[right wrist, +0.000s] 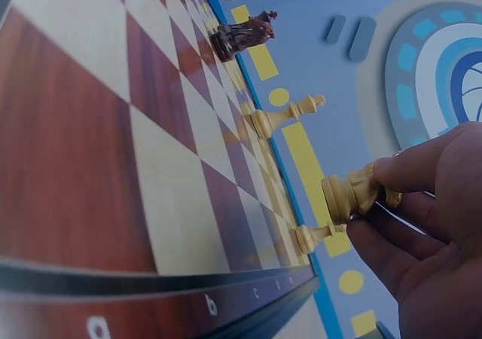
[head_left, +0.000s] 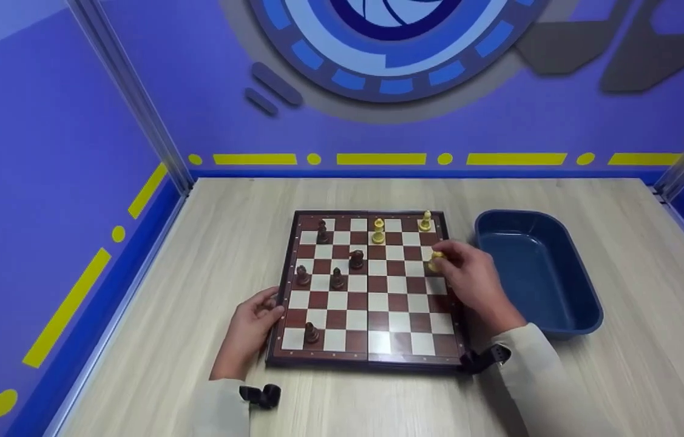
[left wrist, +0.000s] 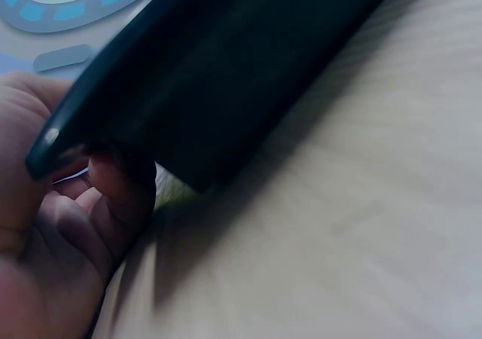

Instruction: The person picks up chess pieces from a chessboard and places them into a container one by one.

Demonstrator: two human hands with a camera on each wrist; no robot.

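A brown-and-cream chessboard (head_left: 387,303) lies on the table. At its left edge, my left hand (head_left: 250,328) grips the board, thumb on the rim and fingers curled under it; the left wrist view shows the board's dark side (left wrist: 226,75) above the curled fingers (left wrist: 113,188). My right hand (head_left: 472,276) pinches a pale yellow chess piece (right wrist: 350,192) over the board's right side. Its base appears raised off the squares in the right wrist view. Two other pale pieces, one taller (head_left: 378,232) and one in the far right corner (head_left: 425,222), stand upright.
Several dark pieces stand on the board's left half, among them a dark knight (head_left: 356,260) and a piece near the front (head_left: 311,333). A blue plastic bin (head_left: 584,291) stands right of the board, beside my right forearm. Blue-purple panels (head_left: 196,121) enclose the table.
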